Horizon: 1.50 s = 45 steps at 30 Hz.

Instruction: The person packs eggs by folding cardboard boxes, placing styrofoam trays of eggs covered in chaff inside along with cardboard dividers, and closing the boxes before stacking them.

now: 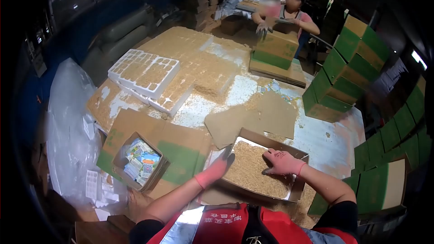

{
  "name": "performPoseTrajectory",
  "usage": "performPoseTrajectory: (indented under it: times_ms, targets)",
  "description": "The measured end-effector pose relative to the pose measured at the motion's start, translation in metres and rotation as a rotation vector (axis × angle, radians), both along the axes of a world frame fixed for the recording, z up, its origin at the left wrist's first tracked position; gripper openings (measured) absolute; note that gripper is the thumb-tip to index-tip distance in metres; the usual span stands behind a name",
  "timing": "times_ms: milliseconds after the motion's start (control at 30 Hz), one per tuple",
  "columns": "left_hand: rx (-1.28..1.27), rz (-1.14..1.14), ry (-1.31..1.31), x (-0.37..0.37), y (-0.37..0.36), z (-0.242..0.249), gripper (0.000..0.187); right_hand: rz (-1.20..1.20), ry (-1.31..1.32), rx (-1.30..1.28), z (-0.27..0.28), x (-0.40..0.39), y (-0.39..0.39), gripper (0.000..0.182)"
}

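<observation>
In front of me is a cardboard box (pixel 305 159) with a white foam tray (pixel 289 192) inside, filled with tan sawdust (pixel 248 169). My left hand (pixel 217 170), in a pink glove with dark fingertips, grips the box's left edge. My right hand (pixel 282 162), gloved the same way, rests on the sawdust with its fingers stretched out and apart. What lies beneath the sawdust is hidden. Flat cardboard sheets (pixel 233 124) lie just beyond the box.
A small carton (pixel 118 153) of printed packets (pixel 143 162) stands at left on flattened cardboard (pixel 181 135). Foam trays (pixel 144 72) with sawdust are stacked farther back. Green-banded boxes (pixel 334 70) rise at right. Across the table a person (pixel 294 16) handles another box (pixel 275 47).
</observation>
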<state>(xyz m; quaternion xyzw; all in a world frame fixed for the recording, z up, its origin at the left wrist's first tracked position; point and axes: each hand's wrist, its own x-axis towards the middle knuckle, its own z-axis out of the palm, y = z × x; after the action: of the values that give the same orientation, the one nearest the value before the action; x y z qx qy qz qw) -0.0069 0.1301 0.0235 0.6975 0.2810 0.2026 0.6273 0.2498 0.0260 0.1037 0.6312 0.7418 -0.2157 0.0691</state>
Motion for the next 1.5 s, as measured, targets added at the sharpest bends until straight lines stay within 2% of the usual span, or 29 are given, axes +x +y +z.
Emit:
performPoseTrajectory:
  times_ms: [100,133,167,233,300,367,400,433,500,533,567,633,700,800,833,900,967,1033,1100,1133,1200,1233,1267,1300,1333,1367,1400,1433,1500]
  targets:
    - [0.004,0.112,0.124,0.002,-0.010,0.012,0.056,0.092,0.041,-0.275,0.007,0.002,0.030,0.061]
    - [0.208,0.143,0.034,0.007,-0.009,-0.014,0.056,0.143,0.118,-0.388,0.036,0.000,0.052,0.060]
    - [0.093,0.133,0.121,0.003,-0.007,-0.007,0.057,0.216,0.196,-0.512,0.053,-0.005,0.080,0.060]
    - [0.264,0.166,0.065,0.001,-0.008,-0.004,0.051,-0.131,0.584,-0.230,0.051,0.019,0.144,0.062]
    - [0.244,0.080,0.210,-0.001,-0.008,0.001,0.057,-0.185,0.526,0.149,0.005,0.032,0.218,0.082]
    - [0.374,-0.025,0.412,-0.012,-0.011,0.004,0.059,0.049,-0.247,0.369,-0.113,0.075,0.262,0.101]
    - [0.417,-0.043,0.479,-0.025,-0.013,0.015,0.060,0.079,-0.346,0.287,-0.148,0.085,0.259,0.105]
    - [0.237,0.044,0.515,-0.044,-0.014,0.044,0.058,0.097,-0.449,0.207,-0.174,0.091,0.262,0.109]
    - [0.219,0.285,0.308,-0.105,-0.012,0.083,0.055,0.065,-0.322,0.189,-0.190,0.096,0.275,0.100]
    - [0.165,0.428,0.163,-0.136,-0.010,0.117,0.052,0.033,-0.263,0.174,-0.190,0.102,0.270,0.096]
    - [0.130,0.608,0.311,-0.166,-0.001,0.130,0.042,-0.005,-0.212,0.163,-0.183,0.108,0.260,0.092]
    - [0.708,1.001,0.790,-0.221,0.019,0.130,0.039,-0.063,-0.116,0.162,-0.152,0.118,0.241,0.079]
    - [1.034,1.000,1.241,-0.267,0.042,0.122,0.038,-0.093,-0.023,0.173,-0.099,0.126,0.224,0.061]
    - [0.913,0.785,1.312,-0.308,0.075,0.080,0.031,-0.098,0.171,0.523,0.007,0.105,0.154,0.039]
    - [0.887,0.773,1.253,-0.313,0.079,0.077,0.031,-0.094,0.119,0.772,0.039,0.085,0.121,0.042]
    - [0.829,0.713,1.139,-0.319,0.083,0.071,0.031,-0.166,0.179,0.868,0.101,0.045,0.056,0.048]
    - [0.897,0.809,1.025,-0.327,0.075,0.073,0.025,-0.164,0.164,0.762,0.128,0.012,-0.009,0.052]
    - [0.917,0.898,0.913,-0.337,0.074,0.076,0.025,0.039,0.090,0.520,0.114,-0.009,-0.058,0.051]
    - [0.983,0.999,0.838,-0.290,0.056,0.125,0.026,0.244,0.080,0.421,0.071,-0.028,-0.091,0.046]
    - [0.996,1.016,0.694,-0.258,0.047,0.141,0.030,0.196,0.126,0.301,0.042,-0.028,-0.101,0.044]
    - [1.127,0.869,0.441,-0.174,0.013,0.149,0.033,0.129,0.227,0.072,0.017,-0.028,-0.109,0.043]
    - [1.243,0.619,0.245,-0.125,-0.008,0.149,0.040,0.111,0.275,-0.035,0.017,-0.025,-0.105,0.043]
    - [1.206,0.244,0.268,-0.076,-0.026,0.165,0.042,0.144,0.234,0.038,-0.001,-0.017,-0.108,0.040]
    - [1.308,-0.018,0.277,-0.033,-0.050,0.160,0.030,0.181,0.193,0.107,-0.014,-0.012,-0.113,0.038]
    - [1.493,-0.167,0.130,0.004,-0.052,0.103,0.037,0.155,0.186,0.018,-0.008,-0.010,-0.111,0.037]
    - [1.561,-0.392,0.255,0.027,-0.058,0.087,0.028,0.075,0.201,-0.117,0.004,-0.010,-0.108,0.036]
    - [1.306,-0.648,0.632,0.039,-0.051,0.055,0.028,0.040,0.200,-0.135,0.012,-0.006,-0.110,0.038]
    - [0.971,-0.677,0.570,0.037,-0.041,0.054,0.029,0.008,0.198,-0.150,0.017,-0.003,-0.112,0.039]
    - [0.729,-0.786,0.789,0.047,-0.031,0.109,0.050,-0.047,0.139,0.249,0.022,0.000,-0.109,0.046]
